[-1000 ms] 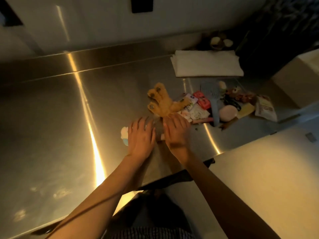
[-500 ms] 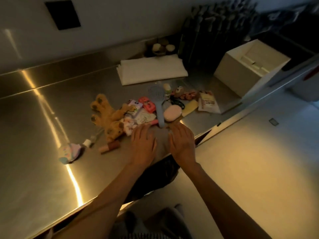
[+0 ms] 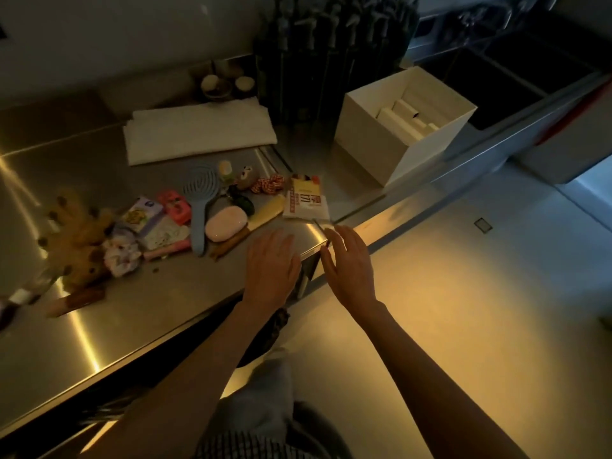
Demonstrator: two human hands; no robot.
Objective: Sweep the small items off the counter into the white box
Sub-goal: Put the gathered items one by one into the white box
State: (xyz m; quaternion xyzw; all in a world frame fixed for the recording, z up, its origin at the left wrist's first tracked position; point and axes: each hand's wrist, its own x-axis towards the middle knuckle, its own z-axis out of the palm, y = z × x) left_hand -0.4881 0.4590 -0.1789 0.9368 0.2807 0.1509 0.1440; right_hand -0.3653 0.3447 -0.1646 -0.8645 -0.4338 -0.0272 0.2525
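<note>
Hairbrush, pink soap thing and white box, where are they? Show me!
blue hairbrush (image 3: 200, 188): head view, on its round slotted head.
pink oval case (image 3: 226, 223): head view, middle of its top.
white box (image 3: 367, 140): head view, its near outer wall.

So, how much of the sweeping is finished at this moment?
Nothing looks swept yet. The white box holds only some pale rolls or cartons, and none of the small items. In hand: the left hand lies flat on the counter near its front edge, and the right hand hovers open past that edge. Left to do: the whole pile, from the plush toy and blue hairbrush to the snack packet.
</note>
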